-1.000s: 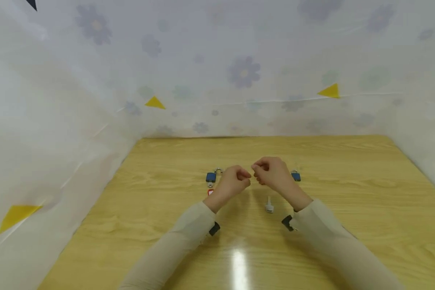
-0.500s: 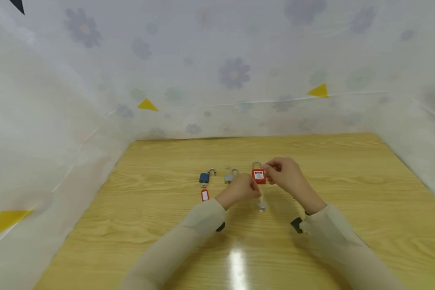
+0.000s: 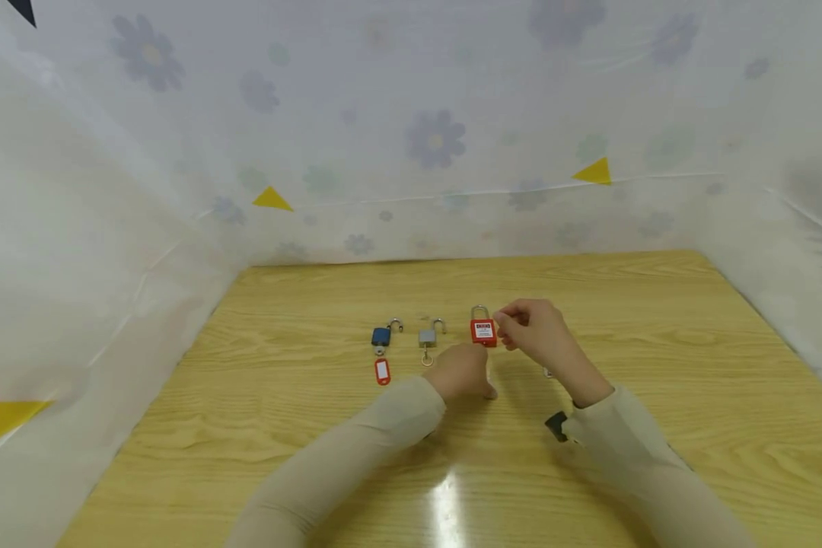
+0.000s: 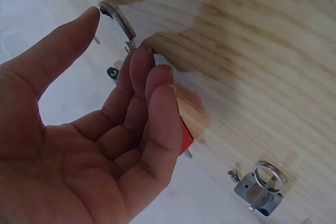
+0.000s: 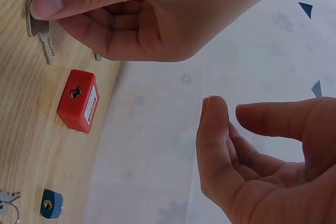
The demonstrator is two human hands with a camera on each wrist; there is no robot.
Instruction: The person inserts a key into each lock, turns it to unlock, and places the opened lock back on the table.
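Observation:
A red padlock [image 3: 483,332] with its shackle closed lies on the wooden table [image 3: 657,320]. My right hand [image 3: 534,331] hovers just right of it; in the right wrist view that hand [image 5: 262,166] is relaxed, holds nothing and is clear of the padlock [image 5: 77,99]. Low on the table in front of the padlock, my left hand [image 3: 462,373] pinches a silver key [image 4: 116,18] between thumb and fingertips. The key [image 5: 38,27] lies flat on the wood under the thumb.
Left of the red one lie a silver padlock [image 3: 428,336] with an open shackle and key ring, and a blue padlock [image 3: 381,336] with a red key tag [image 3: 382,371]. Another blue padlock [image 5: 51,203] lies near my right hand. White flowered sheets wall the table.
My left hand has dropped from beside the red padlock to the key on the table. My right hand has let go of the red padlock, which now lies on the wood.

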